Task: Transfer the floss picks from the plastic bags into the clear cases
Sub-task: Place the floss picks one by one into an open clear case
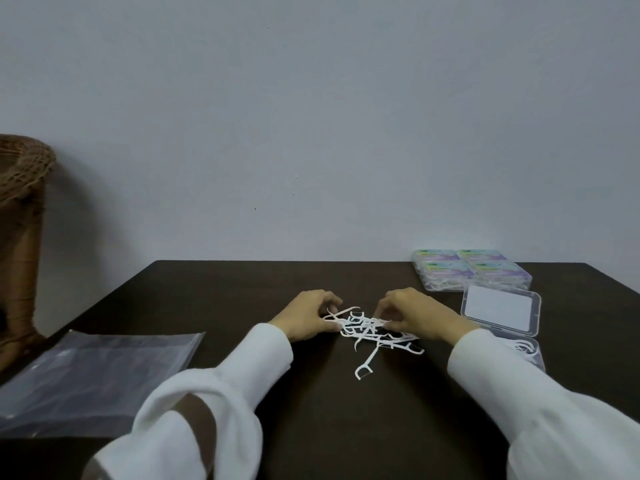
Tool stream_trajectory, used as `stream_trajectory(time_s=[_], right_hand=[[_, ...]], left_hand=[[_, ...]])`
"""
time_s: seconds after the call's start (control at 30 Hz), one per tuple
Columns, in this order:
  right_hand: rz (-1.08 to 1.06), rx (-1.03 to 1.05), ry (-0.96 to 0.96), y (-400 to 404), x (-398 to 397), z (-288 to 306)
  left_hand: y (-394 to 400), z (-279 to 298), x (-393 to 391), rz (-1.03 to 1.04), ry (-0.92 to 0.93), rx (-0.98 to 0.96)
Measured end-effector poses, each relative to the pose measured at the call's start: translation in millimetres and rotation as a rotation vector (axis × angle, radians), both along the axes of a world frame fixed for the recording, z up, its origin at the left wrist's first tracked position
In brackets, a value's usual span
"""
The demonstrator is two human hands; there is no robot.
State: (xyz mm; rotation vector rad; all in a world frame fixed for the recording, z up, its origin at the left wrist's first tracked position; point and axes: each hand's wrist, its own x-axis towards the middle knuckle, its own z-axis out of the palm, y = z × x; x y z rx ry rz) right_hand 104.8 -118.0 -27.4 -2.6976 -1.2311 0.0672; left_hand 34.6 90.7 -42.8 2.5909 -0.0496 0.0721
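A loose pile of white floss picks [372,330] lies on the dark table [242,292], with one pick [366,366] apart in front. My left hand [306,318] pinches picks at the pile's left edge. On the pile's right side, my right hand [420,315] closes its fingertips on picks. An open clear case [500,311] lies to the right, its lid up; its lower half [526,351] holds a few picks and is partly hidden by my right sleeve. Flat plastic bags [90,372] lie at the left.
Several closed cases with coloured labels [471,270] are stacked at the back right near the wall. A wicker object [20,209] stands beyond the table's left edge. The pale wall rises directly behind the table.
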Motion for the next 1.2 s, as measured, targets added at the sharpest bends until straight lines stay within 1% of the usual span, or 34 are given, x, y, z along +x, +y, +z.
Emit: stream_trajectory(time_s=[0.1,0.23,0.3,0.4,0.5,0.57,0.63,0.77,0.83,1.07,1.2], right_hand=[[-0.057,0.034,0.027,-7,-9,-2],[-0.089,-0.005,0.049,-10,-15,-3],[-0.098,-0.045,0.033,-10,-17,-4],[-0.098,-0.091,-0.047,-11,-25,-5],[-0.113,-0.103,-0.088,-14,-31,-4],[-0.115,-0.087,-0.096,-17,-34,-3],[-0.118,-0.042,-0.095,-21,-35,-1],[-0.11,0.059,-0.135,-29,-35,5],[-0.095,0.133,-0.126,-34,-34,8],[-0.094,0.32,-0.13,-51,-32,22],[-0.135,0.359,-0.121,-72,-29,30]], left_hand=[[-8,1,-5,-0.005,-0.009,0.0],[-17,5,-8,-0.002,0.014,0.05],[-21,8,-9,0.005,0.046,0.123],[-27,10,-11,0.027,0.092,0.263],[-30,12,-13,0.053,0.123,0.41],[-31,13,-14,0.07,0.136,0.447],[-30,12,-15,0.092,0.146,0.437],[-26,11,-16,0.126,0.118,0.356],[-24,11,-16,0.134,0.1,0.313],[-39,28,-16,0.114,-0.112,0.132],[-61,38,-9,0.059,-0.217,0.083]])
